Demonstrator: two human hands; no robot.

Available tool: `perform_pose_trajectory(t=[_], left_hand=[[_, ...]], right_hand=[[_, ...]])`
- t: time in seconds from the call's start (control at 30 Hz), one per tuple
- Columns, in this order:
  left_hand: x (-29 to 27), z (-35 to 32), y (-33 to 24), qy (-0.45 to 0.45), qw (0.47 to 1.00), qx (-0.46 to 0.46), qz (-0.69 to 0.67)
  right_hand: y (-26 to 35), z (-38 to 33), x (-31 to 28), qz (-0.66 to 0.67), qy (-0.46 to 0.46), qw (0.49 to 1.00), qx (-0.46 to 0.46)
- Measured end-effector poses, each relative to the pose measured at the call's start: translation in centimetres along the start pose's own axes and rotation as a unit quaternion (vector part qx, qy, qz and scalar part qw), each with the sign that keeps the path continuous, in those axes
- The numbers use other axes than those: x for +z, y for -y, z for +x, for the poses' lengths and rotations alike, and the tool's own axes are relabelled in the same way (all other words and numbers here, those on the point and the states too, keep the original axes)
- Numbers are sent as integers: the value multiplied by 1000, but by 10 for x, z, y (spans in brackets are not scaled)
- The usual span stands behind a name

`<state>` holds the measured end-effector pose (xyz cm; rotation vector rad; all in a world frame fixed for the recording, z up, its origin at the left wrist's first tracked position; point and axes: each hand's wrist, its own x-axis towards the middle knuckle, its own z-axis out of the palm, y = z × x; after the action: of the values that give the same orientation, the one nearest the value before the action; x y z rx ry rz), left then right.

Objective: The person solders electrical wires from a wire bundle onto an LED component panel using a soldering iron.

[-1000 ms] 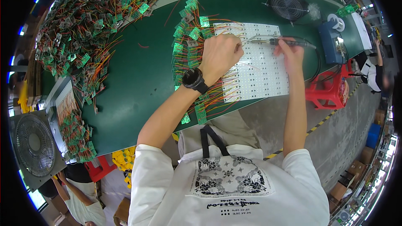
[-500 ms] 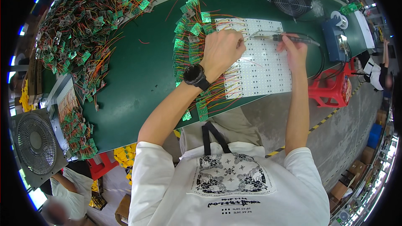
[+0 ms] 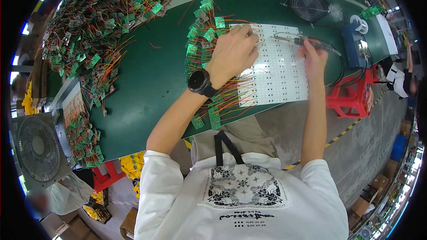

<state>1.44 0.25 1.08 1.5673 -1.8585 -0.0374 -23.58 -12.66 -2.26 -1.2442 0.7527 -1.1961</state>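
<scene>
My right hand [image 3: 314,58] grips a soldering iron [image 3: 292,40] by its dark handle, with a thin metal guide running along its shaft. The iron's tip points left and hangs over the white LED panel [image 3: 280,80], a short way from my left hand [image 3: 236,50]. That hand is curled, knuckles up, above the panel's left edge among thin red and yellow wires [image 3: 231,91]. Its fingertips are hidden, so whatever they pinch does not show. Small green circuit boards [image 3: 214,118] lie in rows beside the panel, their wires reaching onto it.
A big heap of wired circuit boards [image 3: 84,31] covers the table's far left. Toward the back right are a black fan [image 3: 308,2], a blue soldering station [image 3: 352,44] and a solder spool [image 3: 359,24]. A red stool [image 3: 351,100] stands beyond the table's front edge.
The soldering iron's tip has moved right, away from my left hand's fingers. My left hand has shifted slightly left and stays curled.
</scene>
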Motion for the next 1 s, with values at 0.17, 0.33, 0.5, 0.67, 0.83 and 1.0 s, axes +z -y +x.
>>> perform_pose_trajectory(t=[0.17,0.33,0.5,0.67,0.83,1.0], left_hand=[[-18,-3,-2,111,986,113,-58],[-13,-7,-1,169,973,133,-78],[-9,-5,-5,85,984,118,-104],[11,1,-16,24,983,101,-149],[12,-1,-18,132,964,44,-225],[-4,2,-15,90,988,-3,-128]], right_hand=[[2,0,2,-8,-1,1000,19],[1,1,1,-5,3,1000,9],[1,0,2,2,-2,1000,0],[3,1,3,-27,17,999,9],[2,7,-1,1,14,999,45],[6,12,-8,18,43,994,97]])
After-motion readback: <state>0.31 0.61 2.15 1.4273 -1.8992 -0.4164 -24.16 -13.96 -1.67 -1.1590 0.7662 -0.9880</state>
